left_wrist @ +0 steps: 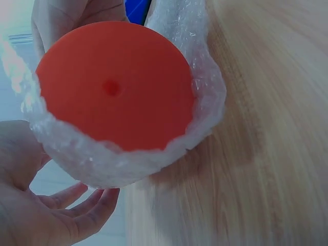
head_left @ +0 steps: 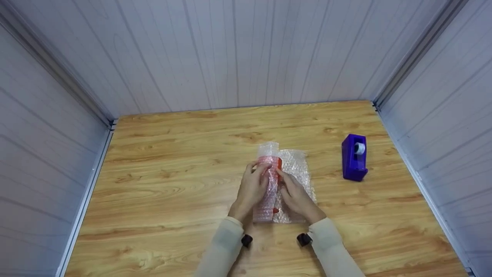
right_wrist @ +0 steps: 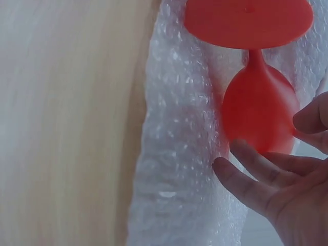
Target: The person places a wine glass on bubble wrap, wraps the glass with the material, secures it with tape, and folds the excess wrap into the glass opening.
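Bubble wrap and purple tape dispenser on wood-grain table.

In front of you, a pale grey-white back wall of grooved panels with faint wood-like lines rises behind the table. You have a left wall and a right wall in the same pale finish, leaning outward in your head view. A darker left corner trim and right corner trim mark where they meet the back. Your tabletop is yellow-brown woodgrain with darker knots, lit evenly, with a soft sheen near the middle
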The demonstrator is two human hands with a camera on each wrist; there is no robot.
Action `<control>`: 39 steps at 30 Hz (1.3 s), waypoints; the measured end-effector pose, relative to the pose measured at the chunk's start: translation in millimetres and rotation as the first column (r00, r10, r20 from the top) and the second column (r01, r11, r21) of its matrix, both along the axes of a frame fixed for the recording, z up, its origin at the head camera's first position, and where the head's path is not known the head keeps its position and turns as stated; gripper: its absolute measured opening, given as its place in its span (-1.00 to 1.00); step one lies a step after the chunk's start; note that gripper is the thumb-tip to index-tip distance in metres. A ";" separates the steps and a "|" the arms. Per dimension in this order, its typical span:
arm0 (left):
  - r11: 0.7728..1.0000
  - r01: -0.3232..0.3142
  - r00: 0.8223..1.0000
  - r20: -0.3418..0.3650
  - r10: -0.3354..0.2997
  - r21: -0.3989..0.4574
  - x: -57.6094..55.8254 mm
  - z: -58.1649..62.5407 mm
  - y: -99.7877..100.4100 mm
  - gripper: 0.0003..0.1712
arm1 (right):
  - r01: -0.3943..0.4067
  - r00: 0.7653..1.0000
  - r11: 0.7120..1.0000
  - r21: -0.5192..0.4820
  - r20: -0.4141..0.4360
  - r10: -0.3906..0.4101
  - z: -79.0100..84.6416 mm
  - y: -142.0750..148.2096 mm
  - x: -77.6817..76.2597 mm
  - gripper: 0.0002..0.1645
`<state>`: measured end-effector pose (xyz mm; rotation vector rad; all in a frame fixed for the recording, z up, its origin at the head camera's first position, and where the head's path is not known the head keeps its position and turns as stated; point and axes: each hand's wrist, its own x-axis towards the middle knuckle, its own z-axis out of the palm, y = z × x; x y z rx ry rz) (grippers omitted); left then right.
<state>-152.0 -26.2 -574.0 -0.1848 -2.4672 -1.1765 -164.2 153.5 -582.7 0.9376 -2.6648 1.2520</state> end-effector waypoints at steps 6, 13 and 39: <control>0.999 -0.008 1.000 0.028 0.009 -0.032 -0.4 1.2 4.2 -0.68 | 0.022 0.972 1.000 -0.016 -0.235 -0.026 -0.3 -0.9 -4.8 -0.43; 0.999 -0.014 0.997 0.072 0.017 -0.043 0.6 3.5 6.4 -0.66 | 0.024 0.977 1.000 0.007 -0.214 -0.022 4.5 1.7 -6.4 -0.43; 0.996 0.023 0.995 0.093 -0.031 0.084 -0.6 -1.8 3.7 -0.70 | 0.047 0.999 0.995 -0.086 0.032 -0.044 -7.2 10.6 -1.3 -0.40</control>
